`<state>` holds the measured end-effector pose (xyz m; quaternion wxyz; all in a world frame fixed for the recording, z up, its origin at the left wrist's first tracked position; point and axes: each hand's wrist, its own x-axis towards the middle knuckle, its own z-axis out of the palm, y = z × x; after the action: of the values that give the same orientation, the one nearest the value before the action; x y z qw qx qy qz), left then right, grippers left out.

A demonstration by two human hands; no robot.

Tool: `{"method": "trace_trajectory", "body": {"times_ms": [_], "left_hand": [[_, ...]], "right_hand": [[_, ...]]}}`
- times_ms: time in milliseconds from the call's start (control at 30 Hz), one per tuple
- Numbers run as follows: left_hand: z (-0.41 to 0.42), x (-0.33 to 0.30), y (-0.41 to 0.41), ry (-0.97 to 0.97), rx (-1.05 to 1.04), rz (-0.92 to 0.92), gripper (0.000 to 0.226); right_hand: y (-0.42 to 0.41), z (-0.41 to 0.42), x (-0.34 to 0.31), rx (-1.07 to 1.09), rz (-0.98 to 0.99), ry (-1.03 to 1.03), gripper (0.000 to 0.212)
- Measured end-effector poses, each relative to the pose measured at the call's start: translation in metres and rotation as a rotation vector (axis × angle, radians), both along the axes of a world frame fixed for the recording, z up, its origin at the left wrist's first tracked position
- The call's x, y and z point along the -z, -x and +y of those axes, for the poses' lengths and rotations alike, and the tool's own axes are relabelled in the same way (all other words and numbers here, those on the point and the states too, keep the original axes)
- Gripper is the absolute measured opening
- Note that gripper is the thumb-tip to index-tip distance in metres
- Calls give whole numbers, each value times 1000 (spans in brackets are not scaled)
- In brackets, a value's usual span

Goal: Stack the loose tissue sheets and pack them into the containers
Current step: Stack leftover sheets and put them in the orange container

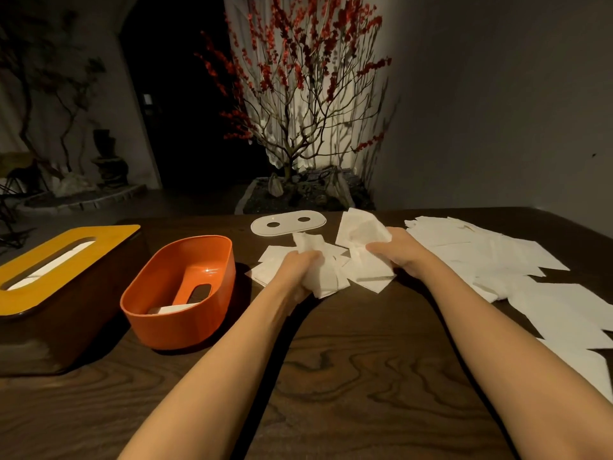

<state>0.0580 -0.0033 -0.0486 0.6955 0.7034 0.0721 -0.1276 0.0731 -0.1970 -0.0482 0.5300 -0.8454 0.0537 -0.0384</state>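
in the head view, a dark wooden counter (331, 376) carries everything. the left hand (295, 270) is curled around a crumpled bunch of white tissue sheets (318, 267), which lie in a small untidy pile in the middle of the counter, corners sticking out in several directions. the right hand (398, 252) grasps the other side of the same pile, its fingers closed on sheets that stand up crumpled above it. both forearms reach in from the bottom edge of the view. to the right, a long spread of loose tissues (504, 260) lies flat and overlapping, running from the far edge of the counter toward the near right corner. just left of the pile stands an orange tub (179, 293), open at the top, with a slot in its floor and a bit of white tissue showing inside near its front wall. further left sits a dark brown tissue box (39, 333) with a yellow lid (63, 260); white tissue shows through the lid's long slot. beyond the pile, near the far edge, a pale oval lid (288, 224) with 2 holes lies flat. behind the counter, a bare-branched tree with red blossoms (298, 78) rises from a planter against a lit wall.
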Motion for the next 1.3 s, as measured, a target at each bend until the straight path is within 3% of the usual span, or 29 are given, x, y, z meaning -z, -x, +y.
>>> {"method": "trace_trajectory", "body": {"times_ms": [67,133,267,400,567,767,900,1067,1200,1300], "left_hand": [[1,1,6,349,-17,114,32],[0,1,12,571,-26,171,25],[-5,2,18,762,-34,233,31],[-12,8,17,938,-5,238,41],[-18,12,15,923,29,136,71],[-19,9,20,889,-39,143,58],[-14,8,12,960,-80,145,54],[-11,15,3,864,-136,38,49],[-9,18,0,859,-142,22,54],[-7,20,-2,898,-117,8,59]], "right_hand": [[8,5,-3,9,-20,-204,37],[17,12,-7,-3,3,-401,38],[29,27,-9,-132,185,-719,36],[33,44,-5,-195,297,-854,24],[36,59,-6,-126,340,-757,32],[42,59,-7,-229,351,-657,28],[39,54,-9,-143,405,-643,39],[38,54,-10,-17,399,-521,40],[37,54,-8,18,257,-230,30],[37,51,-11,30,226,-225,20]]}}
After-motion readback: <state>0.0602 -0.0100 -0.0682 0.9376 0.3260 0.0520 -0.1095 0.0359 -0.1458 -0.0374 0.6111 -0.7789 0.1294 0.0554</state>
